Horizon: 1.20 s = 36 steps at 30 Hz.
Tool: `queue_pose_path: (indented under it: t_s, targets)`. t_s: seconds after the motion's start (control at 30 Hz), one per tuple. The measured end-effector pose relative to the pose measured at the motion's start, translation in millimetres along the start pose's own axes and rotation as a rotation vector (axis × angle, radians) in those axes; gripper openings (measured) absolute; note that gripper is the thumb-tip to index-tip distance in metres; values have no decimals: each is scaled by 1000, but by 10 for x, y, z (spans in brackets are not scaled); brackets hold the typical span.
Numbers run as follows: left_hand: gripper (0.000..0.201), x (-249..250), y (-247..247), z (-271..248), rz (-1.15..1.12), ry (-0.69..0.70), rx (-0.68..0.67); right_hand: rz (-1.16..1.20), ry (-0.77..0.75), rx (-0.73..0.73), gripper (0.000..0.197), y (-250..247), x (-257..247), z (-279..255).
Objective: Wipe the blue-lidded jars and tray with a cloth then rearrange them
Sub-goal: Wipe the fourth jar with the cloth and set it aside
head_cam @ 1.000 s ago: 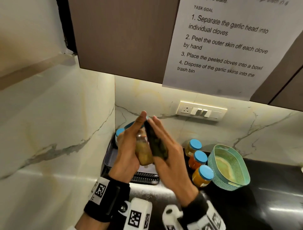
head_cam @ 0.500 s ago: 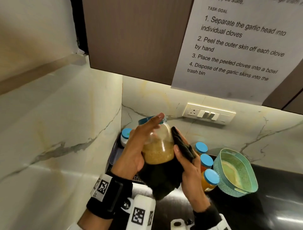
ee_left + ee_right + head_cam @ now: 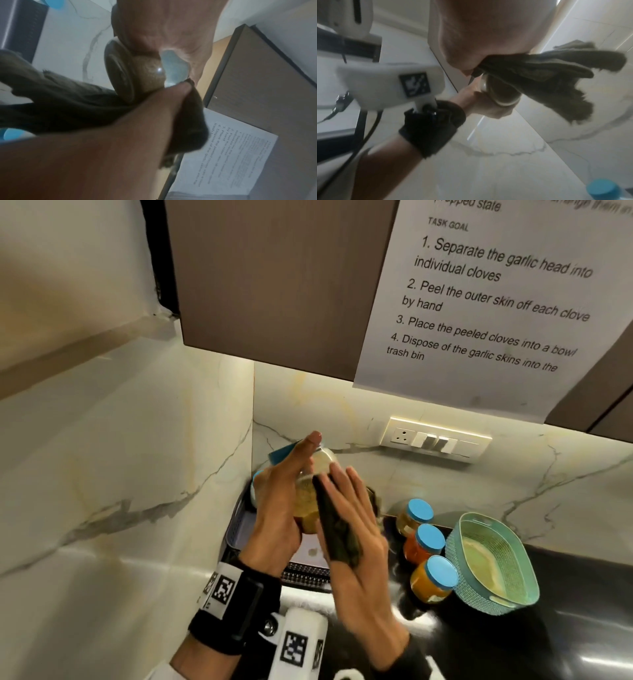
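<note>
Although the wrist views are blurred, the head view shows the jar (image 3: 310, 501) held up in the air above the tray (image 3: 239, 529), at about the 9 o'clock side of the counter corner. It is a clear glass jar, partly filled with a tan granular content, its blue lid (image 3: 284, 451) tilted away toward 11 o'clock. Judged from this, the jar is rigid, smooth and breakable, moderately heavy for its size, and likely to slip if held by the glass alone; the safest hold is round the belly with a finger braced at the lid end.

The left hand (image 3: 277, 508) grips it in that way: palm and thumb wrapped round the body, index finger extended up along the lid. The right hand (image 3: 356, 546) is spread nearly flat, fingers straight and together, pressing a dark cloth (image 3: 337, 532) against the jar's 3 o'clock side; the cloth is soft and limp, its free end hanging loose in the right wrist view.

Three more blue-lidded jars (image 3: 426, 546) stand on the dark counter at 3 o'clock of the hands, just beside a teal basket (image 3: 513, 583). Another jar's lid shows behind the left hand in the tray, largely hidden.
</note>
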<state>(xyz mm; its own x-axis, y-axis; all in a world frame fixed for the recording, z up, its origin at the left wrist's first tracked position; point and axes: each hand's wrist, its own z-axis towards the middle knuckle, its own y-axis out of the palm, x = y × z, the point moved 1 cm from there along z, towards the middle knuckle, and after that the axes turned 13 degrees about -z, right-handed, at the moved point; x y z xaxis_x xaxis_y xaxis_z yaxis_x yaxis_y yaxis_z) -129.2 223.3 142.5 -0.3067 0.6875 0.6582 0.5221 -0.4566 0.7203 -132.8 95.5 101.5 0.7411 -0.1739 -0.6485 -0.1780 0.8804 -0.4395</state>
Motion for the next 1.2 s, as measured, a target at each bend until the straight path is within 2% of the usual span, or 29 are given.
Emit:
queue_pose_path:
  t_s: [0.07, 0.13, 0.17, 0.23, 0.3, 0.37, 0.4, 0.5, 0.57, 0.63, 0.7, 0.8, 0.87, 1.0, 1.1, 1.2]
  targets:
    - [79, -17, -35, 25, 12, 28, 57, -77, -17, -12, 53, 74, 54, -134]
    - [72, -89, -49, 27, 0, 35, 77, 0, 37, 22, 55, 108, 104, -176]
    - [75, -135, -42, 16, -6, 29, 75, 117, 135, 69, 56, 110, 97, -148]
    - [83, -258, -29, -15, -28, 43, 41, 468, 455, 206, 38, 29, 22, 42]
    - [65, -331, -13, -97, -45, 112, -25, 760, 772, 272, 34, -95, 27, 265]
    - [45, -397, -15, -149, -38, 185, -110, 884, 926, 195, 41, -207, 105, 428]
    - [47, -412, -9, -170, -16, 243, -135, 941, 961, 137, 45, -233, 124, 477]
    - [78, -421, -29, -126, 120, 474, -120, 1102, 1054, -1, 53, -149, 171, 431]
    - [75, -374, -68, -40, 239, 598, -109, 1195, 1094, -75, 55, -45, 134, 338]
    - [69, -330, -118, 49, 338, 665, -133, 1269, 1113, -126, 58, 39, 149, 228]
    - [67, -277, -185, 115, 399, 702, -127, 1314, 1166, -123, 61, 88, 212, 123]
    - [70, -205, -309, 192, 406, 726, -88, 1294, 1183, -39, 58, -48, 226, 66]
    - [74, -221, -403, 202, 400, 709, -62, 1217, 1113, 15, 56, -191, 238, 127]
    - [92, -443, -423, 41, 320, 581, -82, 1073, 1018, 76, 55, -318, 397, 393]
    - [91, -510, -332, -60, 141, 518, -77, 1098, 1030, -45, 55, -299, 387, 503]
    - [92, -473, -243, -72, 97, 527, -125, 1257, 1069, -154, 54, -206, 288, 454]
